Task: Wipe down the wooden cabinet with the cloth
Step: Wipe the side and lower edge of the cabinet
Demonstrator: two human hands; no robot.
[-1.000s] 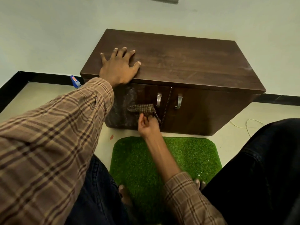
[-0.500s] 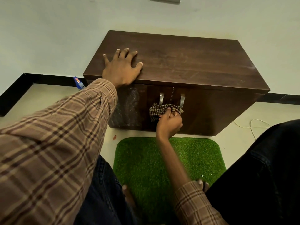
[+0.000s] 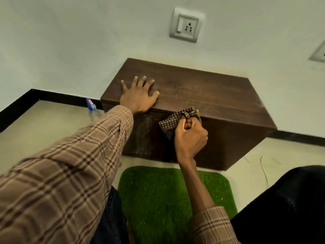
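- Wiping step: right hand point(image 3: 190, 136) bunches the cloth point(image 3: 177, 120) in a curled grip, against the cabinet point(image 3: 202, 92) front just under the top edge.
- Left hand point(image 3: 139, 95) lies flat, fingers spread, on top.
- Cloth looks soft, light; hold it bunched.
- Floor: green mat point(image 3: 172, 199), spray bottle point(image 3: 91, 108); wall socket point(image 3: 186, 24).

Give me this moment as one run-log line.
left hand: flat on cabinet top | right hand: grips cloth at front top edge | phase: wiping front
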